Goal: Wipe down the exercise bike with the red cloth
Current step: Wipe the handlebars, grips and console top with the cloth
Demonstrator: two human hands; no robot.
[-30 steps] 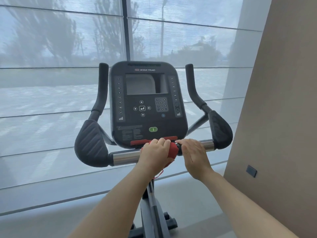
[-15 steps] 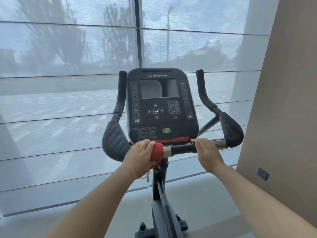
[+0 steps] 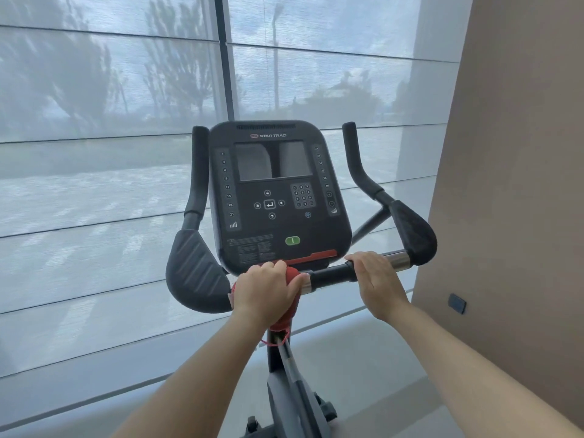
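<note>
Red cloth (image 3: 292, 275): bunched round the handlebar (image 3: 330, 275), under your left hand (image 3: 264, 290), just beside the left arm pad (image 3: 192, 273); a red thread dangles below.
Left hand: your fingers curl round the cloth and the bar.
Right hand (image 3: 377, 279): your fingers wrap over the black grip, next to the chrome section.
Exercise bike (image 3: 290, 374): its console (image 3: 278, 191) stands just above the bar you hold.
In the way: the right arm pad (image 3: 412, 232) ends the bar; a beige wall (image 3: 521, 153) stands close on your right.
</note>
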